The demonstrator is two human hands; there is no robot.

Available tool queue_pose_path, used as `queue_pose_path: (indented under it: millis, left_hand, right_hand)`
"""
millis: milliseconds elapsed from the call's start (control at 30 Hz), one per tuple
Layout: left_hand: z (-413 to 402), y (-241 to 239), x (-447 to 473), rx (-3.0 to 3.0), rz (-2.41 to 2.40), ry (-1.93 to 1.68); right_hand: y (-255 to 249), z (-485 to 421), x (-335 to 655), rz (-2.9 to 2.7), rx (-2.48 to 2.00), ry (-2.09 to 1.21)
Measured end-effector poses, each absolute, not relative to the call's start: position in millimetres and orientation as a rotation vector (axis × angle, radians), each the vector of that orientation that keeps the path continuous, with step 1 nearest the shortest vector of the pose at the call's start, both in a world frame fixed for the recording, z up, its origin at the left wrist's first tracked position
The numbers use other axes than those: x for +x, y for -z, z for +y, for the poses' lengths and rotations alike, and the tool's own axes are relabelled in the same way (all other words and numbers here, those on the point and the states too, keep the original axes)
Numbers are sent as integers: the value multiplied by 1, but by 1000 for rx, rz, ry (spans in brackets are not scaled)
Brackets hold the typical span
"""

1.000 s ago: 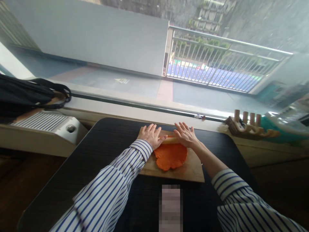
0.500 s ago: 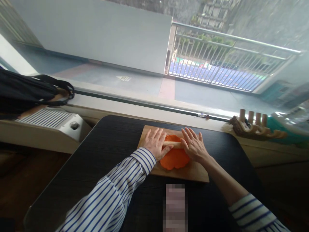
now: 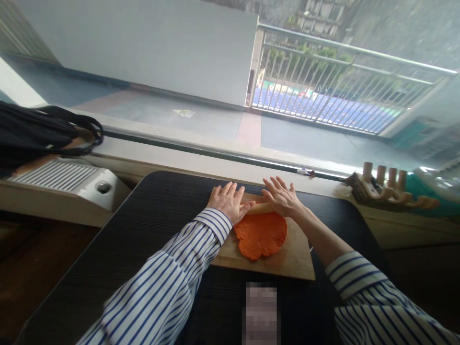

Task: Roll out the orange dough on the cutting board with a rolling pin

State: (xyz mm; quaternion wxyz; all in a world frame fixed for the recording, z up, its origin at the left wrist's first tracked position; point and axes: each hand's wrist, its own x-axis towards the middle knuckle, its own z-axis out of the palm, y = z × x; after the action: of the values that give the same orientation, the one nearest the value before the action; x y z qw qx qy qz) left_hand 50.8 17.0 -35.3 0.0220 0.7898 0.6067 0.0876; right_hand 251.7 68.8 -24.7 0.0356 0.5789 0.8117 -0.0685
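Flat orange dough with a scalloped edge lies on a wooden board. Across its far edge runs a pale rolling pin, with only its middle part showing. My left hand rests flat over the pin's left end, fingers stretched forward and thumb along the pin. Over the right end lies my right hand, palm down, its fingers straight and slightly spread. Neither hand wraps round the pin, and both ends are hidden under the hands.
The board sits on a dark table against a window ledge. On the left are a black bag and a white slotted unit. A wooden rack and a teal container stand at the right.
Both hands have pushed the rolling pin away from me, from over the dough to its far edge. More of the dough shows now.
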Motion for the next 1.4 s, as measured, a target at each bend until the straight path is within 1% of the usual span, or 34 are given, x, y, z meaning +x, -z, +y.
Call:
queue_pose_path:
  millis: [233,533,767,967,1133,1300,1400]
  left_hand:
    - [19,36,50,2465,1897,-318]
    - [-10,35,55,2521,1782,-291]
    - [-34,40,56,2589,1710,-392]
    - [-41,44,47,2661,1634,-422]
    - [-36,35,35,2607,1577,-392]
    - [-64,24,28,2566,1558,-557]
    - [-91,24,30,2519,1629,-643]
  right_hand:
    - [21,77,246,2514,1793,322]
    - [26,21,258,2525,1872,172]
    - [26,-16,262,2551,1898,126]
    - [31,-35,271,2698,1790,53]
    - [34,-39,279,2939,1625,-3]
    - [23,-44,283,3129,1462,-85]
    - [13,-46,284,3170,1280,-22]
